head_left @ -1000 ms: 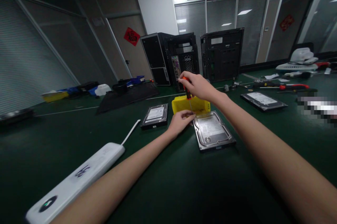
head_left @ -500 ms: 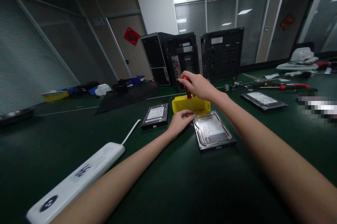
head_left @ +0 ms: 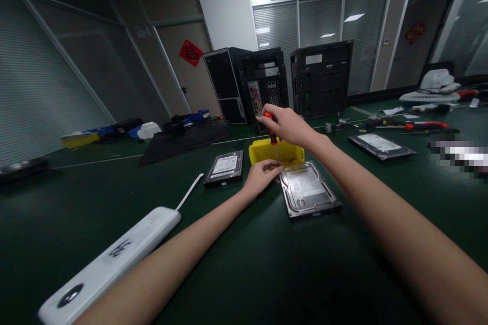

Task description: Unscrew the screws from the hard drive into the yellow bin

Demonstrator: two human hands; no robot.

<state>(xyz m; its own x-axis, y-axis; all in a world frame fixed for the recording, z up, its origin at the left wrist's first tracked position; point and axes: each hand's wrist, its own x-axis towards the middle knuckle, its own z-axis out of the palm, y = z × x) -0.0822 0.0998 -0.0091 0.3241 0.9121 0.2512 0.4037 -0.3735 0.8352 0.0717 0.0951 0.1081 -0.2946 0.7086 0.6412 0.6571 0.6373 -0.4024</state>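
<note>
My right hand is closed around the orange-and-black handle of a screwdriver, held nearly upright. Its thin shaft points down to the far left corner of a silver hard drive, which lies flat on the table. At that same corner my left hand is closed, thumb and fingers gripping the drive's edge beside the screwdriver tip. The fingers hide the exact spot where the tip rests. Directly behind the drive stands a yellow plastic bin.
A second hard drive lies left of my left hand, another drive to the right. A white power strip lies by my left forearm. Computer cases stand behind. Pliers and other tools are at the right, a black mat at the left.
The fingers of my right hand have shifted very slightly on the screwdriver handle. My left hand and the hard drive stay in place.
</note>
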